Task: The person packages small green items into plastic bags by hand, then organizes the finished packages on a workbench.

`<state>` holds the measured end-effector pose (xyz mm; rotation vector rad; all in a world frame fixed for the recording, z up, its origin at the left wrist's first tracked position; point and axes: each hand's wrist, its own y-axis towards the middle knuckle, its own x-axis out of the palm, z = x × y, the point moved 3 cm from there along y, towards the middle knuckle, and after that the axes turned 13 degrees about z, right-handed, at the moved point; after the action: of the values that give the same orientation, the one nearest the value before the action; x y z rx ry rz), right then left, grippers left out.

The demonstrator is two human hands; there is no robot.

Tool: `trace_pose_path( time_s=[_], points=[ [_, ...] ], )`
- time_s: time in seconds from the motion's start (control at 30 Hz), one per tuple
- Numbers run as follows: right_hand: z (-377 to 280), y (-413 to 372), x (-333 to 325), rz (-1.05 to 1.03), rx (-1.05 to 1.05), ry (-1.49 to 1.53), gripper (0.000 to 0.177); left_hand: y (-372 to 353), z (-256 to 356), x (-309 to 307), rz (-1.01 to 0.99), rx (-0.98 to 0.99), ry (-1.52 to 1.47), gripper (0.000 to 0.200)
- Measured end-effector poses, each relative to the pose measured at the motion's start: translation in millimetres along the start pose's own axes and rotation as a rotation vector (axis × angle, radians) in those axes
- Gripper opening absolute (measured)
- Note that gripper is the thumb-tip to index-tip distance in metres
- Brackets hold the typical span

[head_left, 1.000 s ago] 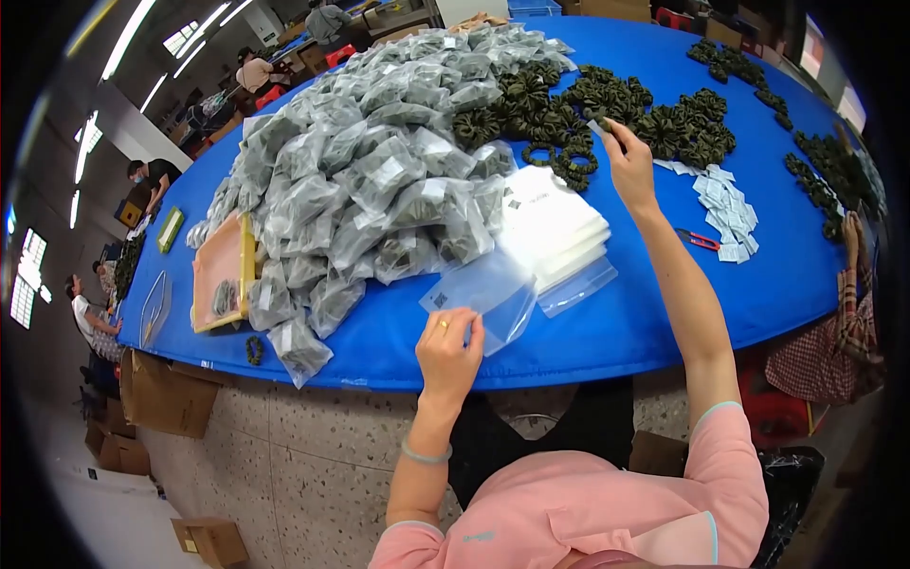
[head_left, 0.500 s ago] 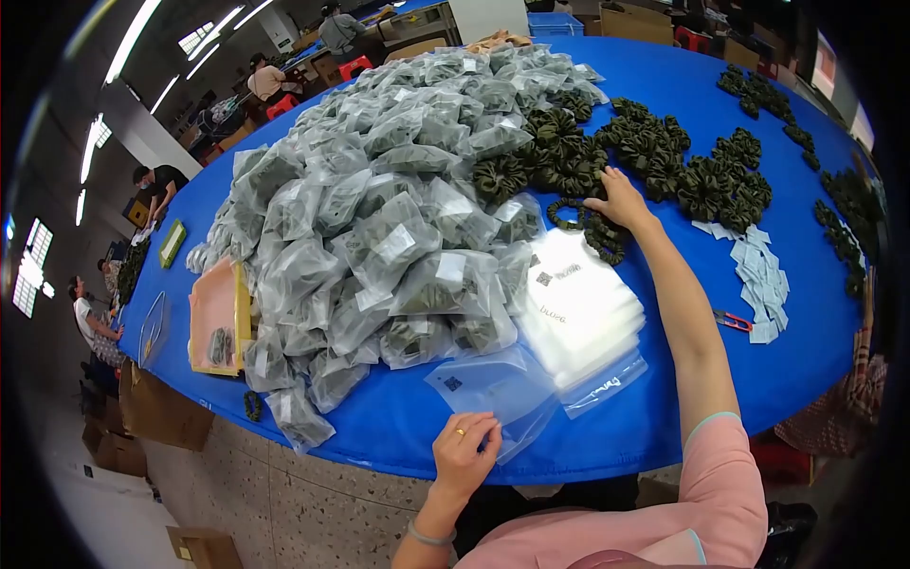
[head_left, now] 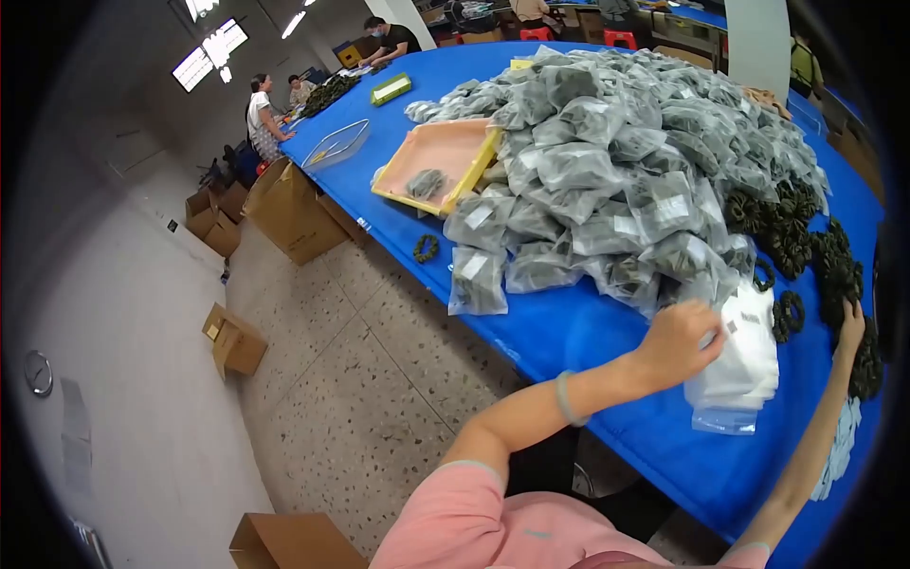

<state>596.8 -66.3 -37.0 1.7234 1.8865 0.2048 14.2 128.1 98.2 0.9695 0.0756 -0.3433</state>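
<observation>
My left hand (head_left: 676, 343) is slightly blurred, with fingers curled, above the left edge of a stack of clear plastic bags (head_left: 747, 346). Whatever is in its fingers cannot be made out. At the right side, my right hand (head_left: 852, 330) reaches with stretched fingers onto a heap of dark green scrunchies (head_left: 834, 261), its fingertips touching them. A single scrunchie (head_left: 788, 316) lies between the bag stack and that heap. Filling the middle of the blue table is a large pile of bagged scrunchies (head_left: 607, 161), many with white labels.
A yellow-edged tray (head_left: 396, 186) holds a small bagged item. Nearby are a loose scrunchie (head_left: 426, 248), a wire basket (head_left: 327, 156) and a green box (head_left: 391, 89). Pale labels (head_left: 838, 453) lie at right. Cardboard boxes (head_left: 294, 213) stand beside the table; people work farther back.
The view has swung left. My left hand has moved from the loose clear bag at the table's front edge to beside the bag stack. My right hand has shifted right among the scrunchies.
</observation>
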Motion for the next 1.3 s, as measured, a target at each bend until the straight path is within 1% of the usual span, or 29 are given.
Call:
trace_pose_path(
  time_s=[0.03, 0.13, 0.2, 0.27, 0.33, 0.37, 0.4, 0.47, 0.5, 0.53, 0.63, 0.7, 0.77, 0.83, 0.9, 0.93, 1.0, 1.03, 1.07, 1.1, 1.17, 1.23, 1.3],
  points=[
    [-14.1, -15.1, -20.8, 0.011, -0.012, 0.012, 0.038, 18.1, 12.8, 6.9, 0.087, 0.051, -0.039, 0.013],
    [-85.4, -95.0, -89.4, 0.041, -0.052, 0.023, 0.035, 27.6, 46.1, 28.3, 0.249, 0.252, -0.161, 0.016],
    [-141.6, -165.7, -123.1, 0.062, -0.047, 0.016, 0.033, -12.1, 42.9, 57.3, -0.049, 0.342, -0.026, 0.011],
    [-191.6, -228.9, -135.7, 0.077, -0.015, 0.034, 0.031, -65.4, 24.4, 79.5, -0.327, 0.409, 0.057, 0.007],
    [-229.1, -282.9, -141.0, 0.099, 0.073, 0.054, 0.03, -94.8, 29.0, 78.8, -0.406, 0.356, 0.084, 0.008],
    [-229.5, -304.7, -148.1, 0.106, 0.127, 0.136, 0.029, -105.1, 31.0, 80.9, -0.418, 0.354, 0.045, 0.008],
    [-240.3, -328.5, -152.6, 0.118, 0.232, 0.164, 0.029, -109.3, 35.4, 80.6, -0.425, 0.344, 0.034, 0.009],
    [-264.3, -372.7, -155.1, 0.088, 0.233, 0.201, 0.028, -118.9, 45.7, 79.1, -0.438, 0.324, 0.012, 0.009],
    [-285.4, -397.4, -151.5, 0.15, 0.206, 0.212, 0.029, -117.8, 51.1, 77.7, -0.451, 0.323, 0.019, 0.008],
    [-297.8, -416.9, -145.8, 0.184, 0.099, 0.211, 0.029, -116.8, 56.7, 76.1, -0.464, 0.323, 0.025, 0.007],
    [-290.4, -447.1, -134.9, 0.116, 0.137, 0.223, 0.031, -117.9, 59.1, 83.3, -0.467, 0.323, 0.043, 0.006],
    [-267.8, -441.9, -133.7, 0.077, 0.409, 0.319, 0.03, -104.9, 58.9, 88.9, -0.454, 0.295, 0.095, 0.008],
    [-263.7, -428.9, -131.6, 0.081, 0.487, 0.432, 0.028, -74.9, 52.2, 99.5, -0.439, 0.27, 0.131, 0.009],
    [-285.5, -406.7, -128.3, 0.23, 0.457, 0.717, 0.024, -21.3, 29.4, 121.0, -0.376, 0.289, 0.325, 0.012],
    [-287.3, -400.8, -134.7, 0.247, 0.324, 0.629, 0.023, 38.5, 8.6, 134.1, -0.325, 0.317, 0.513, 0.014],
    [-285.4, -404.0, -136.0, 0.233, 0.299, 0.641, 0.023, 60.4, 4.8, 134.5, -0.296, 0.318, 0.521, 0.014],
    [-284.0, -410.8, -137.3, 0.252, 0.288, 0.524, 0.024, 98.1, 6.4, 130.4, -0.197, 0.325, 0.534, 0.013],
    [-286.0, -412.6, -137.4, 0.253, 0.291, 0.481, 0.024, 107.3, 13.3, 126.4, -0.101, 0.385, 0.505, 0.012],
    [-286.6, -414.4, -137.4, 0.246, 0.299, 0.478, 0.024, 112.1, 25.2, 118.9, -0.011, 0.446, 0.474, 0.012],
    [-287.1, -416.0, -137.3, 0.239, 0.306, 0.476, 0.024, 113.0, 30.2, 116.5, 0.0, 0.454, 0.476, 0.012],
    [-276.5, -419.4, -139.4, 0.216, 0.313, 0.447, 0.026, 100.9, 42.8, 107.6, 0.12, 0.589, 0.375, 0.011],
    [-268.8, -419.6, -141.1, 0.201, 0.309, 0.458, 0.027, 69.9, 55.1, 96.2, 0.082, 0.613, 0.287, 0.013],
    [-266.2, -414.9, -144.8, 0.206, 0.31, 0.459, 0.026, 28.8, 58.1, 83.6, -0.014, 0.571, 0.24, 0.014]
  ],
)
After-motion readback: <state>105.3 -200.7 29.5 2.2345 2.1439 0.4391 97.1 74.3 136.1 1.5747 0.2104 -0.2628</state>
